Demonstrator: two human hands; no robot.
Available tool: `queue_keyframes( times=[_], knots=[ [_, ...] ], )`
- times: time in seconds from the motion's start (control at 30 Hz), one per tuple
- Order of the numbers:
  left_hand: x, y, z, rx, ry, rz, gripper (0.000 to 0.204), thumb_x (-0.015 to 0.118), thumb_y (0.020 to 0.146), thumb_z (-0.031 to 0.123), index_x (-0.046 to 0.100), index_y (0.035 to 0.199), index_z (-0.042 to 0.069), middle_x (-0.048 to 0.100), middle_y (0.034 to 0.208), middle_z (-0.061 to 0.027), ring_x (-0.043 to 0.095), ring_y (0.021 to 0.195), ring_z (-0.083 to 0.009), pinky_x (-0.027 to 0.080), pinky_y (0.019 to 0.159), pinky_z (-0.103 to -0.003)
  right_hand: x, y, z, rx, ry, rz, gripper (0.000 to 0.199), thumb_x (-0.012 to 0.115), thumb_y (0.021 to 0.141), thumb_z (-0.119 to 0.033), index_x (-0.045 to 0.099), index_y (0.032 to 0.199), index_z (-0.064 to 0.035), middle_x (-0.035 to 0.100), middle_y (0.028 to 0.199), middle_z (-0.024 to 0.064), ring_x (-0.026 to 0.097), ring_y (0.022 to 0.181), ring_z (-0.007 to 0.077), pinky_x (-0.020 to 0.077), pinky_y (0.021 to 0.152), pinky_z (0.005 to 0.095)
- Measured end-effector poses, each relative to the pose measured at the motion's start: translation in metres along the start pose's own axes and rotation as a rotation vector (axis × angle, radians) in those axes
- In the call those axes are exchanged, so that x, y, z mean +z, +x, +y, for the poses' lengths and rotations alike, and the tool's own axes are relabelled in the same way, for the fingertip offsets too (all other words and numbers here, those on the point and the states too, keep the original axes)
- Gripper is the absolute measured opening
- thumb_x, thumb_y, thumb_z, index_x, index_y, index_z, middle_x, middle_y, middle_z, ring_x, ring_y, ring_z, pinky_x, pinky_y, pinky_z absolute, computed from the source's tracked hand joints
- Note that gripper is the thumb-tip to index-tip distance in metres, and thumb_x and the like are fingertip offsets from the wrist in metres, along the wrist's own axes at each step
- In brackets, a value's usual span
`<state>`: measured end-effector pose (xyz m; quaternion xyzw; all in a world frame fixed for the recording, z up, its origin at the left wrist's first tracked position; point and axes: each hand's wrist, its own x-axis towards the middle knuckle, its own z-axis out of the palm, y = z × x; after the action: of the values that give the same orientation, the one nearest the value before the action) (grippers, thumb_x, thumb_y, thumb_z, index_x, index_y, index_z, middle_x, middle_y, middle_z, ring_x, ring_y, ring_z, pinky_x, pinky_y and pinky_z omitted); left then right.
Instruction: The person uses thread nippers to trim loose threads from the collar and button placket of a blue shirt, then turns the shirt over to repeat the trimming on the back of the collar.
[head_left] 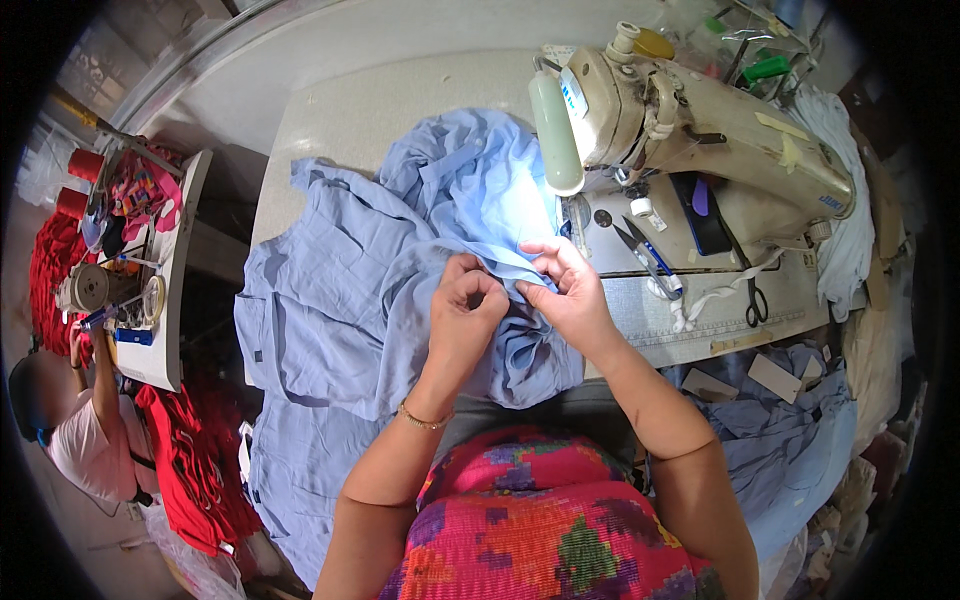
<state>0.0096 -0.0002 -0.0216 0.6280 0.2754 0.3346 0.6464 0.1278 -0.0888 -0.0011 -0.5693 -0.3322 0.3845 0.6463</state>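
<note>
A light blue garment lies bunched over the sewing table and hangs off its near edge. Its folded edge runs between my two hands, just in front of the lit needle area. My left hand pinches the cloth, thumb against curled fingers. Close beside it, my right hand grips the same edge between thumb and fingers. The industrial sewing machine stands beyond my right hand, and its lamp throws a bright patch on the cloth.
On the machine bed lie thread snips, a dark phone and black scissors. More blue cloth is piled at the lower right. At the far left, a co-worker sits by another machine with red garments.
</note>
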Motion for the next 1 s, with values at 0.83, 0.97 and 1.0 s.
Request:
queue_keyframes(
  times=[0.83,0.97,1.0],
  knots=[
    [-0.017,-0.016,0.023,-0.075,0.055,-0.346,0.006,0.057,0.085,0.006,0.059,0.084,0.001,0.057,0.077,0.0020,0.050,0.067,-0.0070,0.041,0.062,-0.022,-0.011,0.011,0.004,0.038,0.101,-0.038,0.023,0.057,0.083,-0.001,0.051,0.105,-0.0010,0.056,0.086,-0.0002,0.049,0.073,0.0028,0.0410,0.065,0.0176],
    [-0.007,-0.015,0.021,-0.297,-0.207,-0.351,0.026,0.054,0.091,0.024,0.060,0.090,-0.001,0.061,0.085,-0.0029,0.056,0.080,-0.0111,0.043,0.077,-0.024,-0.005,0.003,-0.008,-0.240,-0.333,0.052,0.019,0.058,0.081,0.000,0.056,0.100,-0.0010,0.059,0.087,0.0015,0.053,0.076,0.0060,0.0430,0.067,0.0196],
    [-0.006,-0.015,0.016,-0.327,-0.331,-0.338,0.030,0.054,0.091,0.028,0.060,0.091,-0.001,0.062,0.087,-0.0037,0.056,0.082,-0.0117,0.043,0.079,-0.025,-0.003,-0.004,-0.007,-0.399,-0.582,0.023,0.020,0.058,0.077,0.000,0.058,0.097,-0.0025,0.061,0.091,0.0062,0.057,0.075,0.0136,0.0456,0.068,0.0258]
  ],
)
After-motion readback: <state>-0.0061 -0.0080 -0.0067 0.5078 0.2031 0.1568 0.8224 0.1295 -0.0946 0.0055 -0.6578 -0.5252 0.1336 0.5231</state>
